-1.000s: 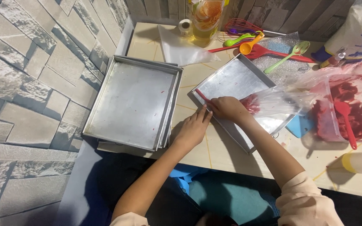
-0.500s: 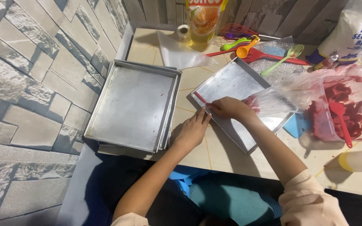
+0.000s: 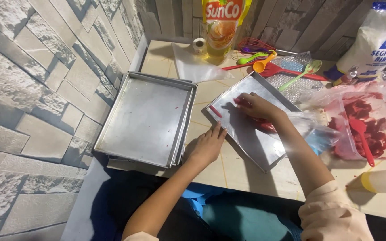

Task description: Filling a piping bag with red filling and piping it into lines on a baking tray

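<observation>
Since a second ago the right hand has travelled up the tilted metal tray, from its near-left rim toward the middle, and the head has leaned in closer. Its fingers are curled down around a clear plastic piping bag of red paste, tip pressed to the tray, with a short red strip lying near the left rim. Whether the grip is fully clenched I cannot tell from above.

The left hand lies flat, fingers relaxed and spread, on the bench against the tray's near edge, holding nothing. To pipe well, I judge steady pressure, an even pace and a firmly braced tray matter most. An empty stack of trays sits to the left; a tub of red paste is at right.
</observation>
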